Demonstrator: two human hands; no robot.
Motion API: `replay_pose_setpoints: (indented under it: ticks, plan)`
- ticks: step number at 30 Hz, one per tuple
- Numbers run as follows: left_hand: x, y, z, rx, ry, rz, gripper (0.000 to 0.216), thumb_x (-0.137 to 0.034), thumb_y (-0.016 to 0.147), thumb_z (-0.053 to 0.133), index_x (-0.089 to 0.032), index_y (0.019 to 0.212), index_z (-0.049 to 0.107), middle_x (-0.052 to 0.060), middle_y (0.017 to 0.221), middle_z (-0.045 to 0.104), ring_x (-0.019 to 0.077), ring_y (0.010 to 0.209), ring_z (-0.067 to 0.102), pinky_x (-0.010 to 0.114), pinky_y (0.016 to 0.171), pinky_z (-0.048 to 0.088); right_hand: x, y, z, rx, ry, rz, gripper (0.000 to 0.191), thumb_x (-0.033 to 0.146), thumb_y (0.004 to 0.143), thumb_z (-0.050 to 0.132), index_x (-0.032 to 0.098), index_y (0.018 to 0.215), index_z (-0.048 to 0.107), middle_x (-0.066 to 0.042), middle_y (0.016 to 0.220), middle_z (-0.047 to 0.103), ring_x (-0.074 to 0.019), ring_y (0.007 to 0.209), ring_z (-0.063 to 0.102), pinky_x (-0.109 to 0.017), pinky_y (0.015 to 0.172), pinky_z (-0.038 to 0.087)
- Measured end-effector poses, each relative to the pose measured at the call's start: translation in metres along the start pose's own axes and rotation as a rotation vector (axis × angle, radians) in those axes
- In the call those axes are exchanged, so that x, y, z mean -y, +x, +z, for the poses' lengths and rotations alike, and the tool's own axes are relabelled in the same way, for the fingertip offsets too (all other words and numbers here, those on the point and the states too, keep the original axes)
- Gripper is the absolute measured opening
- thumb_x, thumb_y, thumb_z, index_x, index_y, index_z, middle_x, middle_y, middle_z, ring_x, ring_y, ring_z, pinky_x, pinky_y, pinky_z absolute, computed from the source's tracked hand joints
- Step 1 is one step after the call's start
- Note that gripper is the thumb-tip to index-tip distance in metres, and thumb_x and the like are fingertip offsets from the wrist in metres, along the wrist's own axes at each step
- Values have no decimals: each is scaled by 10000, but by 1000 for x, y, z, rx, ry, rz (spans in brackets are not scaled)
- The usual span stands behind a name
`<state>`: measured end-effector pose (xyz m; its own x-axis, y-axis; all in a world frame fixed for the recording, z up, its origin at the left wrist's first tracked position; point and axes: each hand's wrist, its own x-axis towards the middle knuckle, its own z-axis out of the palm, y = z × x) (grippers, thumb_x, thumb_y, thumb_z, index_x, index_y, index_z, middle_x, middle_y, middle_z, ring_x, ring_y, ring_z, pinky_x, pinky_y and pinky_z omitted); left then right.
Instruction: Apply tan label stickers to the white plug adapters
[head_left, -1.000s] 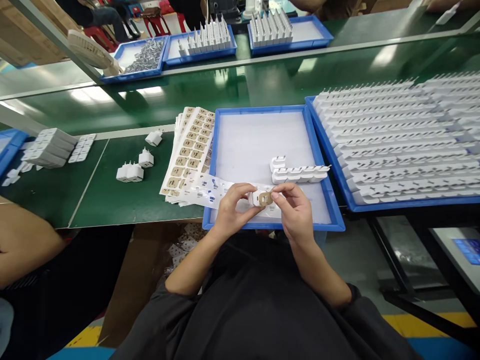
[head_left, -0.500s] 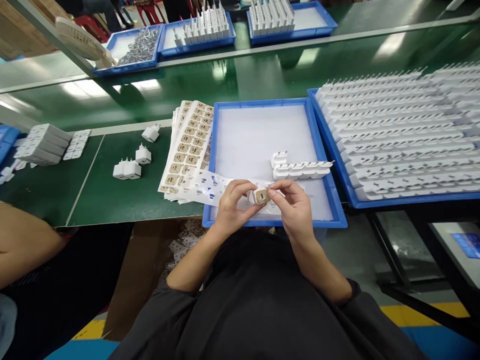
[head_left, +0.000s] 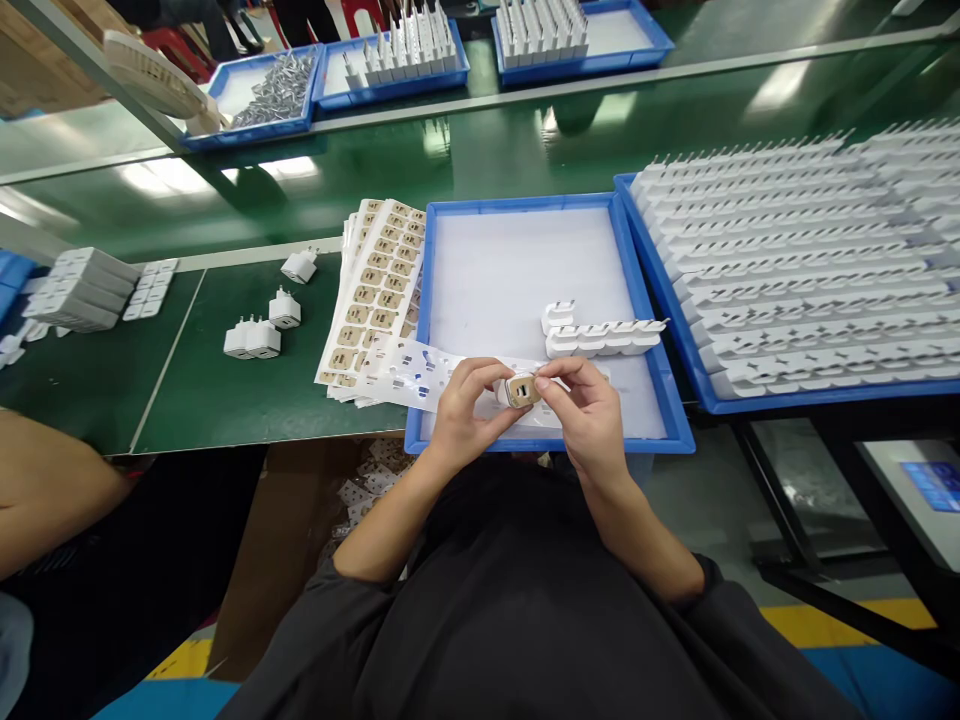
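Both hands are up over the near edge of the middle tray (head_left: 525,205), working one little white charger (head_left: 517,390). My left hand (head_left: 465,415) has it pinched from the left side, thumb and fingers (head_left: 480,372) curled around the body. My right hand (head_left: 589,420) comes in from the other side, with thumb and forefinger pressed together right at a tan sticker (head_left: 523,391) on the face of the charger. So the charger sits between both hands, held just above the tray's front part, not resting on it as far as I can tell.

Under my hands there's a mostly used backing sheet (head_left: 420,372) with holes where stickers came off, lying half on the tray and half on the stack of sticker sheets (head_left: 375,295) to the left. Those sheets are fanned out on the green worktop (head_left: 225,400), touching the tray's left wall.

Further into the tray there's a short row of chargers (head_left: 600,338) lying on their sides, with one more tucked at its left end. Right of that, a second tray (head_left: 697,395) is packed with rows of them.

Off to the left on the worktop are a few loose chargers (head_left: 255,338) standing prongs up, and a white block of stacked ones (head_left: 79,290) beyond. Someone's arm (head_left: 52,490) shows at the left edge, well apart from my hands.
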<state>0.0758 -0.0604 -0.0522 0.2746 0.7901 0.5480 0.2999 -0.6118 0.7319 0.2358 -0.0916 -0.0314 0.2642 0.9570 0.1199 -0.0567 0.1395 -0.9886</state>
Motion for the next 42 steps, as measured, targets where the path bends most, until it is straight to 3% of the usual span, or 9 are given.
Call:
replay_pose_setpoints:
  ticks: [22, 30, 33, 39, 42]
  plan:
    - [0, 1, 0, -11, 27, 15, 328, -262, 847, 794, -240, 1118, 610, 60, 1057, 669, 191, 973, 646, 306, 768, 559, -3, -2, 7, -34, -65, -40, 127, 338, 876, 756, 242, 886, 673, -13, 882, 675, -166, 849, 658, -301, 766, 588]
    - [1, 0, 0, -3, 36, 8, 323, -272, 858, 777, -240, 1133, 611, 59, 1052, 669, 189, 958, 646, 309, 771, 558, -2, -2, 7, -28, -271, -192, 58, 293, 906, 717, 251, 918, 679, -18, 879, 677, -187, 840, 664, -358, 788, 594]
    - [1, 0, -1, -11, 9, -12, 327, -248, 855, 776, -243, 1136, 608, 54, 1059, 661, 183, 969, 641, 303, 785, 560, -6, 0, 8, -56, -356, -260, 119, 312, 895, 729, 259, 995, 693, -42, 970, 664, -195, 860, 649, -368, 800, 591]
    - [3, -5, 0, -54, -156, -142, 406, -240, 799, 830, -259, 1130, 597, 40, 1110, 632, 186, 1068, 635, 295, 831, 578, -16, 3, 8, 129, -62, 9, 214, 423, 977, 611, 252, 1049, 717, -36, 962, 662, -179, 907, 640, -324, 823, 571]
    - [7, -7, 1, -79, -194, -144, 391, -249, 822, 804, -266, 1146, 585, 46, 1139, 618, 185, 1086, 639, 299, 836, 592, -17, -1, 10, 181, 19, 52, 300, 410, 890, 729, 269, 1153, 697, -39, 1036, 600, -189, 968, 593, -302, 777, 580]
